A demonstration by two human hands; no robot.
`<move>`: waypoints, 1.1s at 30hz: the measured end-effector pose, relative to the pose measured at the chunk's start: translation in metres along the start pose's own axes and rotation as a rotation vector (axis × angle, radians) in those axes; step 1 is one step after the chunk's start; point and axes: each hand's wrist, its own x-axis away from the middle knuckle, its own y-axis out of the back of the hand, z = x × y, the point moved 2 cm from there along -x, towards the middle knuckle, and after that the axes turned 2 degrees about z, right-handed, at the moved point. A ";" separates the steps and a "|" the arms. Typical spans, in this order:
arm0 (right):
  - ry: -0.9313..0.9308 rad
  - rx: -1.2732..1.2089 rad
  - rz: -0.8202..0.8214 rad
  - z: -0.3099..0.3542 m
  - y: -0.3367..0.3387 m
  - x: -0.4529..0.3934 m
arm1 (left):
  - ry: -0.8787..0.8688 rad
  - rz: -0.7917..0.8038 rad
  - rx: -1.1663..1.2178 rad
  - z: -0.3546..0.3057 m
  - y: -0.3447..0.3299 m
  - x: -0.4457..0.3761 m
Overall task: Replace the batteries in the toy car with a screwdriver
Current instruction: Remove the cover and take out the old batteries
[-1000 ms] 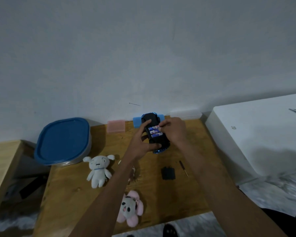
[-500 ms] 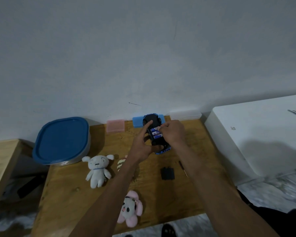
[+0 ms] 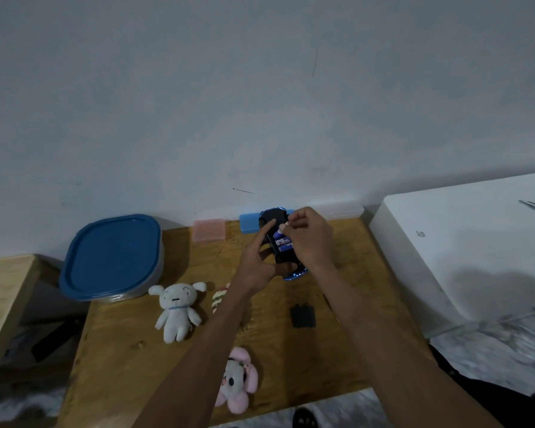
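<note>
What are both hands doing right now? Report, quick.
Left hand: grips the upturned toy car, index finger along its underside.
Right hand: fingertips pinch at the batteries in the open compartment.

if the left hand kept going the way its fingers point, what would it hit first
The left hand points up and away along the upturned black toy car it grips. Past the car's far end, the flat light blue block at the wall likely comes first, though depth is unclear.
</note>
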 end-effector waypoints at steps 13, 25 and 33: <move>0.129 0.369 0.384 0.014 0.024 -0.012 | 0.010 0.069 -0.063 -0.009 0.009 0.002; 0.136 0.614 0.364 0.029 0.016 0.001 | -0.008 0.098 -0.150 -0.017 0.005 0.006; 0.180 0.742 0.269 0.033 0.012 0.011 | -0.013 0.085 -0.143 -0.017 -0.002 0.006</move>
